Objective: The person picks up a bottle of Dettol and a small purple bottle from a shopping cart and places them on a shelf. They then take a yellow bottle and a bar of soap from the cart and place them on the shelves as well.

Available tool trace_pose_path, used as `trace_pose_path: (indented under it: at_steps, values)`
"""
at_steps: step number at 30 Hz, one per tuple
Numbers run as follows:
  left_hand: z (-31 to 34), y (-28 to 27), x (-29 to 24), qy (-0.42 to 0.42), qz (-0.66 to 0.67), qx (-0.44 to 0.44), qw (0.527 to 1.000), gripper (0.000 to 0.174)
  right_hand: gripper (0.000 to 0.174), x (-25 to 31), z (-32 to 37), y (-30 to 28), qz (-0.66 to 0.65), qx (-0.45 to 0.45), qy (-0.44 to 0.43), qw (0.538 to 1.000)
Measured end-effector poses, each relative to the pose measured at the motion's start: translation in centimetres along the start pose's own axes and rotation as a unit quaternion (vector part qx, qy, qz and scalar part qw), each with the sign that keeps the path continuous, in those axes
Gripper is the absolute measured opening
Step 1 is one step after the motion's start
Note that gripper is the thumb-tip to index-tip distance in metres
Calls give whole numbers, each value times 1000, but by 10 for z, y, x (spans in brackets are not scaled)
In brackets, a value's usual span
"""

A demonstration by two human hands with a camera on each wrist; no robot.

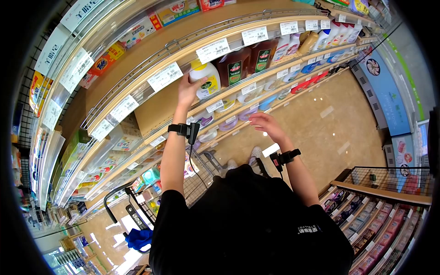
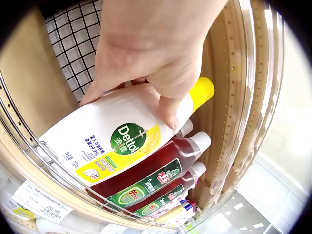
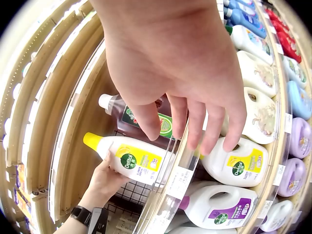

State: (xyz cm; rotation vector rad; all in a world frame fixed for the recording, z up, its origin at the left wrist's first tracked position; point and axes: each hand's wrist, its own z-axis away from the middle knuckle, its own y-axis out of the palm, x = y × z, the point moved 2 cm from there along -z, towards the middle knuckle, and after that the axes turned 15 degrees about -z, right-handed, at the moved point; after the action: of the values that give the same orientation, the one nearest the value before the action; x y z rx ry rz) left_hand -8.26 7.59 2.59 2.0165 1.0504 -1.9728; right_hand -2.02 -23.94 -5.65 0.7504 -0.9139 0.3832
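Observation:
A white Dettol bottle with a yellow cap (image 1: 206,81) stands at the end of a row on an upper shelf. My left hand (image 1: 187,90) grips it from the side; in the left wrist view the thumb of that hand (image 2: 156,58) lies across the front of the bottle (image 2: 122,131), below the yellow cap. Dark red-brown bottles (image 2: 158,170) stand right beside it. My right hand (image 1: 269,127) hangs in the air to the right, holding nothing, its fingers loosely spread; the right wrist view shows that hand (image 3: 180,83) in front of the shelf edge.
A wire rail and price tags (image 1: 165,76) run along the shelf front. Lower shelves hold white and purple bottles (image 3: 219,207). A shopping cart (image 1: 201,176) stands below on the left, with a blue cloth (image 1: 139,239) near its handle. Another rack (image 1: 366,224) is at the lower right.

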Motion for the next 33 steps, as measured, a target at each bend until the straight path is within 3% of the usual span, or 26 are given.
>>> trace_pose_path:
  at_steps: [4, 13, 22, 29, 33]
  values:
    - [-1, 3, 3, 22, 25, -29, 999, 56, 31, -1, -1, 2, -2, -1, -4, 1000]
    - [4, 1, 4, 2, 44, 2, 999, 58, 29, 1, 4, 3, -2, -7, -4, 1000]
    - [22, 1, 14, 25, 91, -75, 993, 68, 27, -1, 8, 6, -30, -12, 1, 999]
    - [67, -12, 38, -52, 23, -142, 988, 66, 28, -12, 12, 0, -135, -26, -10, 991]
    - [108, -18, 47, -77, 88, -183, 976, 58, 27, -17, 6, -4, -160, -19, -2, 987]
